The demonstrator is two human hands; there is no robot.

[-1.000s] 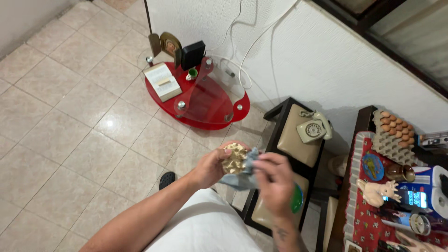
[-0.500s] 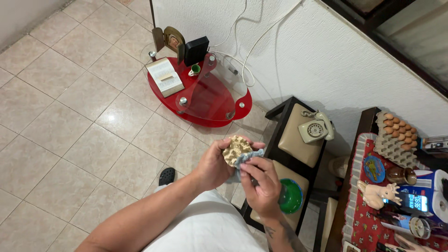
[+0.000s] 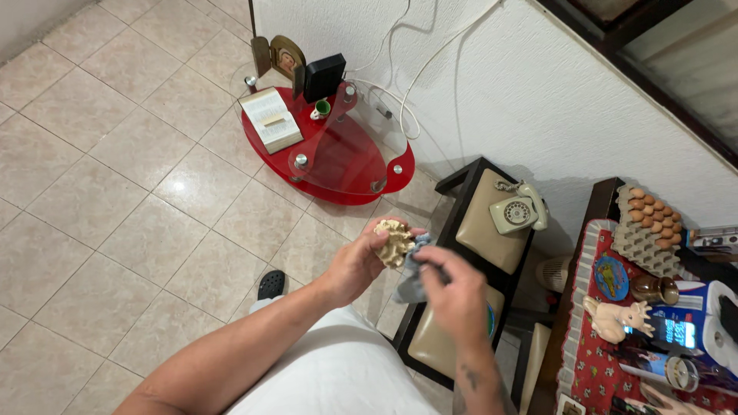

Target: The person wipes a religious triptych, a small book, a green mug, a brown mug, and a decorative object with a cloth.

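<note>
Gilded lumpy ornament, just below centre of the frame, pinched at its lower left edge by the left hand; grip closed on it, thumb in front, most of the piece standing clear above the fingers. Grey-blue cloth just right of the ornament, touching its right side and hanging below it, bunched in the right hand; grip closed on the cloth, knuckles toward the camera. Both hands held up over the tiled floor, above a white garment at the bottom edge.

Upper centre: red oval glass table against the white wall, carrying an open book, a small green cup, a black box and a framed picture. Right of the hands: dark stand with tan cushions, a cream rotary telephone on the upper cushion. Far right: worktop under a red patterned cloth with a tray of brown eggs, a pale animal figurine and a small brown jar. Black shoe on the floor left of the left forearm.
</note>
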